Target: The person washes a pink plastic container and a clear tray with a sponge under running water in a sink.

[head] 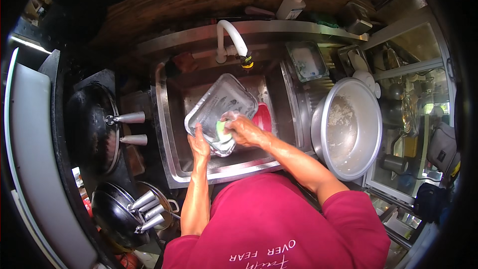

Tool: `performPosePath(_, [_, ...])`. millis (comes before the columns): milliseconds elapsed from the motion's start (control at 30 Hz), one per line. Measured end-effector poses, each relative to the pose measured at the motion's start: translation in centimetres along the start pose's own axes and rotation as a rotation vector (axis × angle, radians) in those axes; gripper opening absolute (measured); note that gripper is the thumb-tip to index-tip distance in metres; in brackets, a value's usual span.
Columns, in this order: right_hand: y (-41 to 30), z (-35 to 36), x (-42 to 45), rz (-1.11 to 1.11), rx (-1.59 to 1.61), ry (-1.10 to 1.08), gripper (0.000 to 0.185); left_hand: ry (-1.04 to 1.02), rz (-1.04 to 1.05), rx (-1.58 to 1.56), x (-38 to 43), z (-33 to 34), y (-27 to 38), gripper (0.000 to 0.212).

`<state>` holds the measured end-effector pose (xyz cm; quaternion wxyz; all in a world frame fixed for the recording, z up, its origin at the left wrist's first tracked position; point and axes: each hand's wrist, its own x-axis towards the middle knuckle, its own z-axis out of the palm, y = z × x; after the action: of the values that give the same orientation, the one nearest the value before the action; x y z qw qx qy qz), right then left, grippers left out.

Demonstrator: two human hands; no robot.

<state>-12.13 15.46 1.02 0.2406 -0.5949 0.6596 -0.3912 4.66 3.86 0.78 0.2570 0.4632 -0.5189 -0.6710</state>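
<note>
A rectangular metal pan (224, 99), streaked with suds, is held tilted over the stainless steel sink (194, 173). My left hand (199, 142) grips its near left rim, thumb on the inner side. In my right hand (239, 129) is a green sponge (223, 131), pressed to the pan's inside near the closest corner; the hand is slightly blurred. Foam shows at that corner. Beneath the pan, partly hidden by it and my right hand, a red bowl-like container (263, 116) lies in the sink.
A white curved faucet (234, 35) rises behind the sink. At right stand a large metal basin (349, 130) with whitish residue and a clear tub (307, 61) holding something white. Black woks (93, 127) with metal handles flank the left side. A pump bottle (292, 5) stands on the back ledge.
</note>
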Motion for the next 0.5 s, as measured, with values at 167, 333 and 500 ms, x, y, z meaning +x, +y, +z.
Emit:
performPosePath(167, [2.3, -2.8, 0.4, 0.141, -0.207, -0.020, 0.014, -0.035, 0.103, 0.135, -0.7, 0.9, -1.1, 0.044])
performPosePath(333, [-4.0, 0.0, 0.8, -0.100, -0.202, -0.010, 0.019, 0.006, -0.075, 0.106, -0.1, 1.7, 0.0, 0.047])
performPosePath(500, [2.7, -0.3, 0.1, 0.152, -0.186, -0.008, 0.023, -0.064, -0.101, 0.005, -0.4, 0.7, 0.0, 0.049])
